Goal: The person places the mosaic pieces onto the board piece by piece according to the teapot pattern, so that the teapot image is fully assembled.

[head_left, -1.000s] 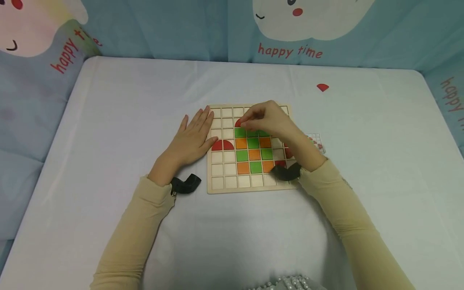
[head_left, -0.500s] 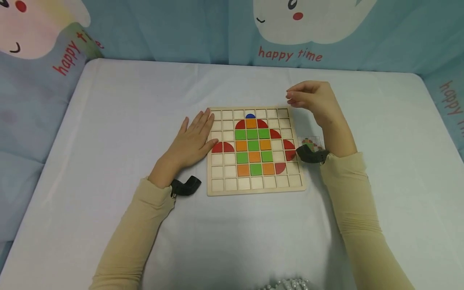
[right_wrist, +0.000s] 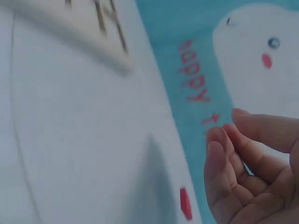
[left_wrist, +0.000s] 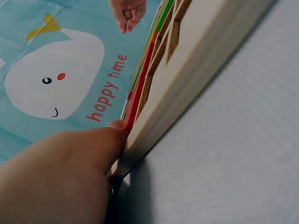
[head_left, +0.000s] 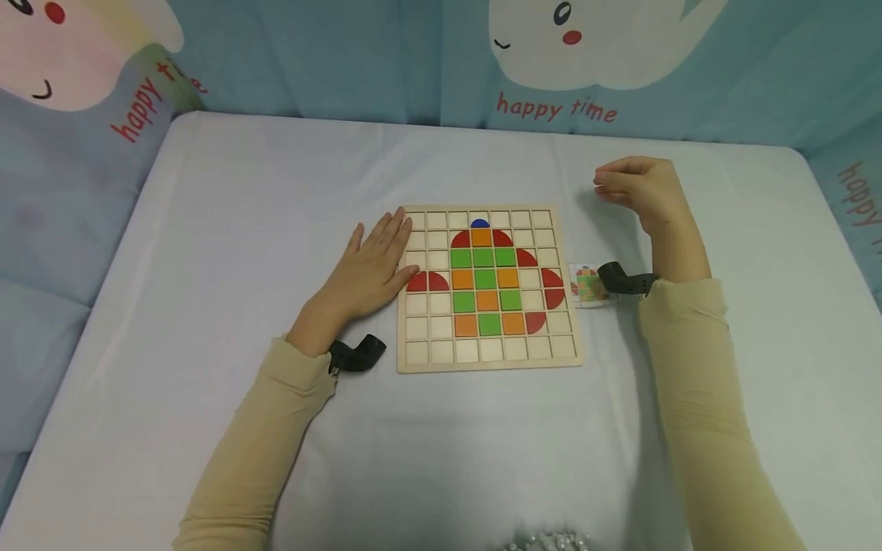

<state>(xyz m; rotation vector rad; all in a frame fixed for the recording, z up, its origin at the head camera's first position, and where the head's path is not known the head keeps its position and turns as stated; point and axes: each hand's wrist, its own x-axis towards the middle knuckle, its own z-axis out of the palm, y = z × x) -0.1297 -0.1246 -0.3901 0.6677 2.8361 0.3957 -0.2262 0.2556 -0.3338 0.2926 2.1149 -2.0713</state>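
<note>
A wooden grid board [head_left: 491, 352] lies on the table with flat coloured pieces in its cells. Green and orange squares [head_left: 486, 279] fill the middle, red quarter-round pieces [head_left: 535, 323] sit around them, and a blue half-round piece [head_left: 480, 223] tops them. My left hand [head_left: 368, 268] rests with spread fingers on the board's left edge, its thumb beside a red quarter-round piece [left_wrist: 132, 112]. Off the board's far right corner, my right hand [head_left: 644, 191] hovers with loosely bent fingers and nothing between them. A loose red piece [right_wrist: 186, 204] lies on the table below it, hidden in the head view.
A small pattern card [head_left: 587, 288] lies at the board's right side, partly behind the right wrist's black camera mount [head_left: 623, 280]. Another black mount [head_left: 358, 354] sits at the left wrist. A printed blue curtain [head_left: 310, 61] borders the white-covered table [head_left: 276, 176] at the back.
The right hand has left a red quarter-round piece in the board's upper cells and moved right, over the spot of the loose red piece. The left hand has stayed in place.
</note>
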